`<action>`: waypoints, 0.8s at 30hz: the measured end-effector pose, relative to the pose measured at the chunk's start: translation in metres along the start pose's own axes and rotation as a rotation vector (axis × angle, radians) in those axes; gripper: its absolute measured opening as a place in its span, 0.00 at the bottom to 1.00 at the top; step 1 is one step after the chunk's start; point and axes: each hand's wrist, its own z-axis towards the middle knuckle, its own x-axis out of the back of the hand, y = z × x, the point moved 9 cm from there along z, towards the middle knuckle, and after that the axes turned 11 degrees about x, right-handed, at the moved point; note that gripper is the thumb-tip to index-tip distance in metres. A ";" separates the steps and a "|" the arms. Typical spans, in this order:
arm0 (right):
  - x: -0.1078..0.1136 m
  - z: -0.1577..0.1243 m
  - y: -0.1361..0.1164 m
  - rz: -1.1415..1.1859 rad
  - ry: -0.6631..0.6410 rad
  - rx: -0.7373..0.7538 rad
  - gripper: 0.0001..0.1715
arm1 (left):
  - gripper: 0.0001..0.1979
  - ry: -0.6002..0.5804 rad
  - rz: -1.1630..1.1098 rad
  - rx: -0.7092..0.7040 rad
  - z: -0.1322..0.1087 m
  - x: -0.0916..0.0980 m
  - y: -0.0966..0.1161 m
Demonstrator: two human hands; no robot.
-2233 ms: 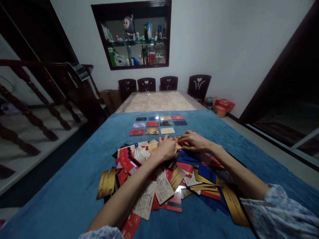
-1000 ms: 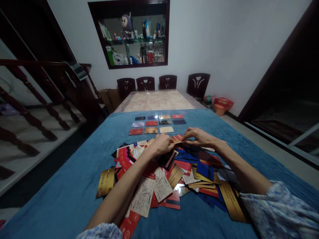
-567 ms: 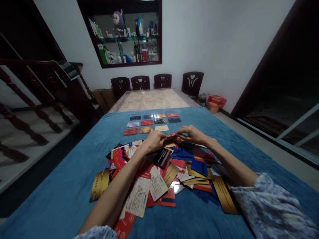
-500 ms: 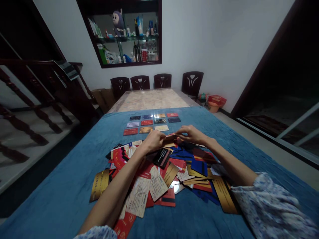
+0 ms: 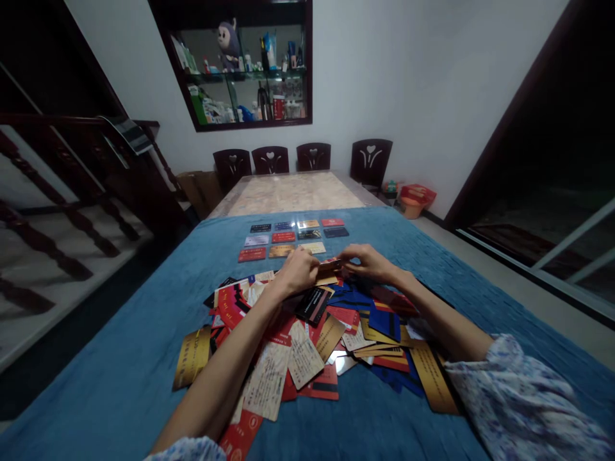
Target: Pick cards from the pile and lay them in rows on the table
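Over the far edge of a loose heap of cards, my left hand (image 5: 298,272) and my right hand (image 5: 369,261) meet at a small card (image 5: 329,264), its edge tilted toward me. Fingers of both hands pinch it, one hand at either end; its face is mostly hidden. Beneath lie a gold card (image 5: 327,278) and a black card (image 5: 313,303). The heap mixes red, gold, blue and cream cards, including a cream card with print (image 5: 305,356) and a blue card (image 5: 385,324). Beyond my hands, several cards lie flat in rows, among them a red card (image 5: 252,254) and a cream card (image 5: 312,247).
A blue cloth (image 5: 144,346) covers the near part of the long table; bare marbled tabletop (image 5: 293,192) shows beyond. Dark chairs (image 5: 313,155) stand at the far end. A lined bin (image 5: 414,203) is on the floor at right, a wooden railing (image 5: 57,221) at left.
My hands stay at nearly the same spot, shifting very slightly downward in view with the card between them. The heap and the rows look the same.
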 end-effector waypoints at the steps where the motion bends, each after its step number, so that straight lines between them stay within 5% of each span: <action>1: 0.001 0.000 -0.001 -0.013 0.011 0.012 0.11 | 0.15 -0.001 0.005 -0.001 -0.001 0.000 0.001; 18: 0.021 0.011 -0.037 -0.121 0.243 0.148 0.12 | 0.11 0.044 -0.123 -0.002 -0.003 0.002 0.012; 24: 0.021 0.005 -0.022 -0.106 0.251 0.096 0.14 | 0.11 0.088 -0.260 0.073 -0.001 0.007 0.004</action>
